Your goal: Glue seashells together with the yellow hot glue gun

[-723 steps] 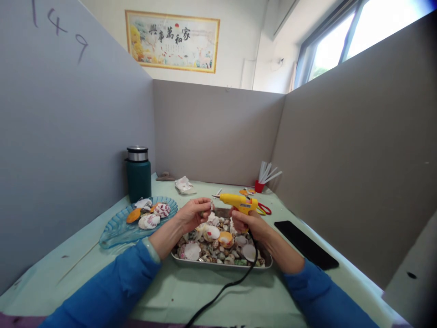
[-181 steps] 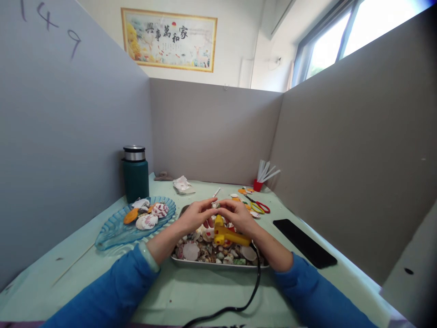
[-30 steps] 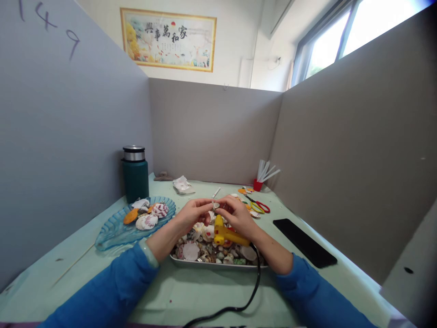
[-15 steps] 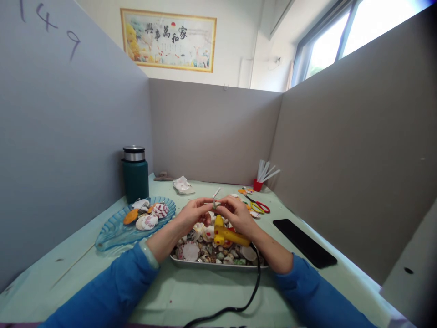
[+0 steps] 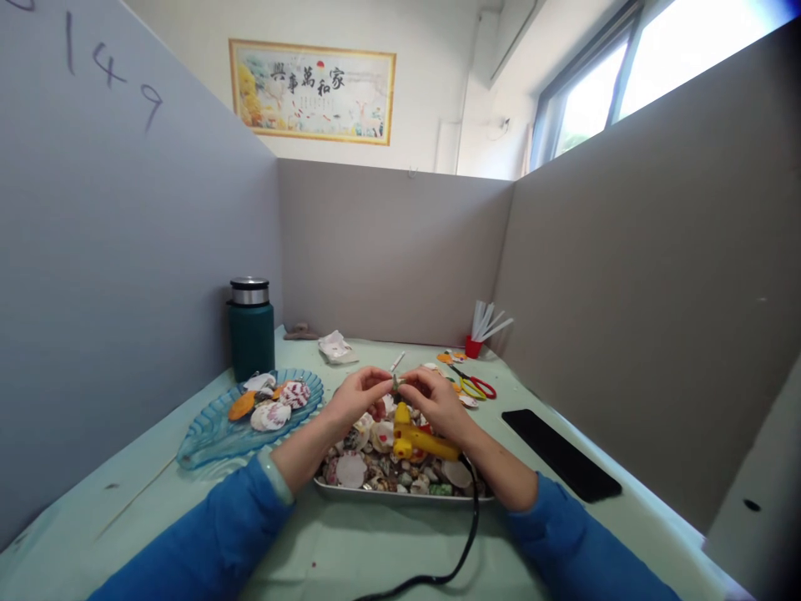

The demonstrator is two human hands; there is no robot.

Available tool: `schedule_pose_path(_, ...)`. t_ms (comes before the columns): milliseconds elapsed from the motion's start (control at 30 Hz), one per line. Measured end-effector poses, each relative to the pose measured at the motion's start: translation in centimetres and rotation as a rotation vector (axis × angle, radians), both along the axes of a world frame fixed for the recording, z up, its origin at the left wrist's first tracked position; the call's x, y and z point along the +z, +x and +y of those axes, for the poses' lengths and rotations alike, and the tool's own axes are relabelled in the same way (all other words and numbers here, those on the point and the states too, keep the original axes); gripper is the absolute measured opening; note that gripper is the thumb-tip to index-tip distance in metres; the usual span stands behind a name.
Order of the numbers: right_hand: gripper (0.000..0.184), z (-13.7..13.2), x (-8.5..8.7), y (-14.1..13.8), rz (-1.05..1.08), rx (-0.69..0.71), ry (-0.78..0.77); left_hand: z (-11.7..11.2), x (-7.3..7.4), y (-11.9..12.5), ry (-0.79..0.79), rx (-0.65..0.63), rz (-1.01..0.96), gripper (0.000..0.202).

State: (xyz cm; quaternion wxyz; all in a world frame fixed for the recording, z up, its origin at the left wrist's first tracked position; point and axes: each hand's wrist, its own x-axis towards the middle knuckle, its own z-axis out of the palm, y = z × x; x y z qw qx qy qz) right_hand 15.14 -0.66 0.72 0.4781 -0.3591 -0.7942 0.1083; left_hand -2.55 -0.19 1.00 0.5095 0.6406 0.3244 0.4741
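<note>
My left hand [image 5: 363, 392] and my right hand [image 5: 435, 401] meet over the far side of a tray [image 5: 400, 497] of shells. Between their fingertips is a small greenish shell [image 5: 396, 383], mostly covered by the fingers. Both hands are pinched closed on it. Below them a yellow glue gun [image 5: 419, 441] lies on the shells, its black cord [image 5: 469, 534] running over the tray's front rim toward me. A white glue stick [image 5: 397, 361] shows just beyond the fingers; whether it sits in the gun is hidden.
To the left, a blue leaf-shaped dish [image 5: 213, 442] holds several scallop shells, with a green bottle [image 5: 251, 338] behind it. Scissors [image 5: 479, 387], a red cup [image 5: 474, 346] of glue sticks and a black phone-like slab [image 5: 560, 455] are on the right. Crumpled paper [image 5: 338, 347] lies at the back.
The view has tilted up slightly, so everything sits lower. My fingertips have shifted a little around the small shell and still hold it. The glue gun stays on the shells.
</note>
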Motion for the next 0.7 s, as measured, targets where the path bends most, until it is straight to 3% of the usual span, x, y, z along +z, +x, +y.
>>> schedule_pose_path(700, 0.023, 0.05, -0.06, 0.01, -0.047, 0.007, 0.002, 0.03, -0.10, -0.24, 0.053, -0.052, -0.027, 0.037)
